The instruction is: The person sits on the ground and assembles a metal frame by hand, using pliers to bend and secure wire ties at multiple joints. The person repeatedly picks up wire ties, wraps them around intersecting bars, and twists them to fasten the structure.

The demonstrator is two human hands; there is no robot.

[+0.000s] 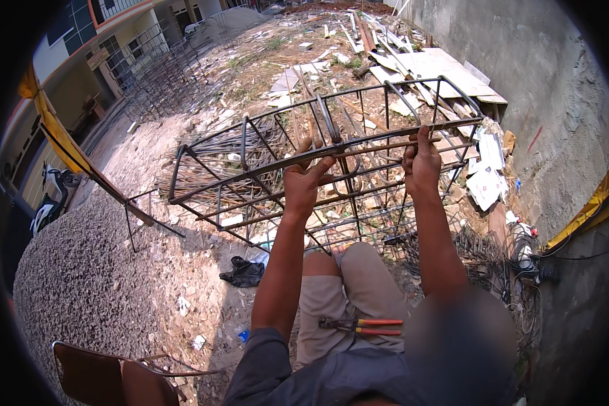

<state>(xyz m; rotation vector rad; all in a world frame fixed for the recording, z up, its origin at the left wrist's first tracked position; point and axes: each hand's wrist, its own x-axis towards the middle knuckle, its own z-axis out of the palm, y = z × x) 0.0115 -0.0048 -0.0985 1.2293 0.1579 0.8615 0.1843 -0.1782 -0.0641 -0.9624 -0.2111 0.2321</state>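
While the worker sits with both knees bent, a pair of orange-handled pincers (357, 326) lies across the lap, held by neither hand. Ahead of the knees, a rebar cage (369, 141) spans the body from side to side above the littered ground, its long bars tied into frames by bent stirrups. I cannot tell what bears its weight underneath.

The left hand (303, 181) is closed round the cage's near upper bar, left of the mid stirrups. The right hand (423, 166) grips the same bar nearer its right end; whether it also takes the thinner rod below cannot be told.

Handling, in my judgement: stiff, fairly heavy and awkwardly long, unlikely to break but liable to rack at its joints. The long bars, either side of the middle, offer the soundest hold; cut ends may scratch.

A black plastic bag (242, 272) lies to the left, short of a grey gravel heap (88, 298). Beyond the cage lies a bundle of rods (213, 172); farther off, pale boards (446, 68) lie beside a concrete wall (534, 74).
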